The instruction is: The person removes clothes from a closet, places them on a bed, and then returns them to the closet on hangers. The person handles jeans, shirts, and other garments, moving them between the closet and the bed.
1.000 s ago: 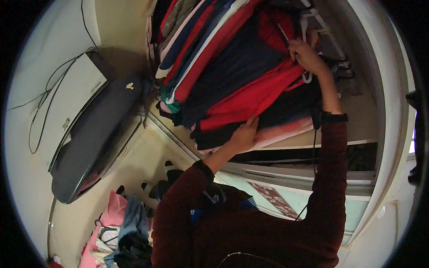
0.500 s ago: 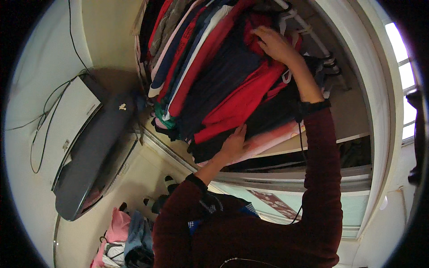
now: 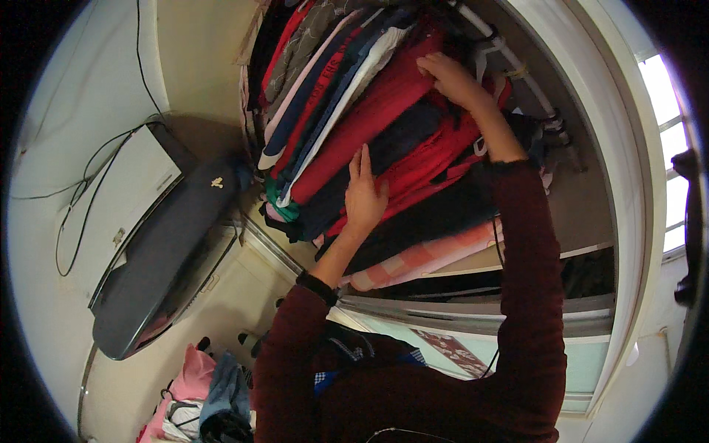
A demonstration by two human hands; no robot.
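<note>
Hanging clothes crowd the wardrobe in front of me. My right hand (image 3: 449, 80) has its fingers curled at the upper end of a dark red garment (image 3: 362, 118), seemingly gripping its cloth. Lower down, my left hand (image 3: 366, 196) lies with fingers stretched out, their tips at the edge between that garment and a navy garment (image 3: 402, 136). To the right of it hang a bright red garment (image 3: 421, 188) and a black one (image 3: 413, 229). A white garment (image 3: 380, 59) and several dark, red and grey ones hang to the left.
A metal clothes rail (image 3: 509, 59) runs along the upper right. Below the clothes lies a pink checked folded cloth (image 3: 413, 266) on the wardrobe shelf. A dark grey curved object (image 3: 170, 251) stands left, beside a white box (image 3: 133, 199). Clothes (image 3: 196, 373) are piled lower left.
My left hand has moved up from the black garment to the dark red and navy ones. My right hand has shifted onto the dark red garment, which now spreads further right over the navy one.
</note>
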